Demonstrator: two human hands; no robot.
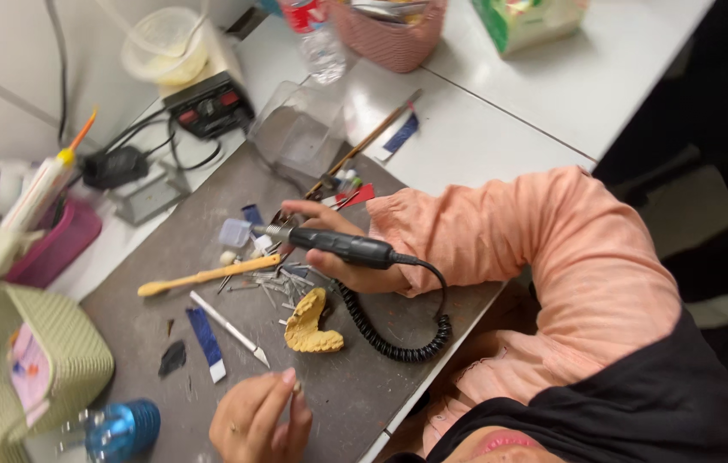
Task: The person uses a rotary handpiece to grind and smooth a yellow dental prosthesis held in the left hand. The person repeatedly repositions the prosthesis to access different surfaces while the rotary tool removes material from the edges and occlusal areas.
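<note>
Grey-brown work mat (355, 394) over a white bench (501, 129), crowded along its far and left edges: pale green woven basket (55, 360) at near left, clear plastic box (299, 133) and black control box (208, 105) at the far side. Reaching in from the right, peach sleeve and right hand (355, 273), clamped around a black handpiece (342, 246) held level, nose pointing left, coiled cord (389, 343) looping off its tail toward the near right edge. At the near edge, left hand (256, 420), thumb and forefinger pressed together on a small bur (297, 388), shank barely showing above the fingertips. Between the two hands, flat on the mat, a yellow dental cast (312, 324), touched by neither, just near of the right hand and just far of the left. Left of the cast, a slim blade tool (228, 328), a blue strip (207, 341) and a wooden-handled tool (205, 276); under the handpiece nose, a scatter of loose burs (282, 279). Judging by the pinch and the bare nose, probably a bit change under way rather than grinding on the cast. Next move likely calling for bur and nose brought into line, shank fed straight into the chuck, then locked; bur well apart from the nose for now, left and near of it. Whether the chuck is already empty, not possible to tell.
</note>
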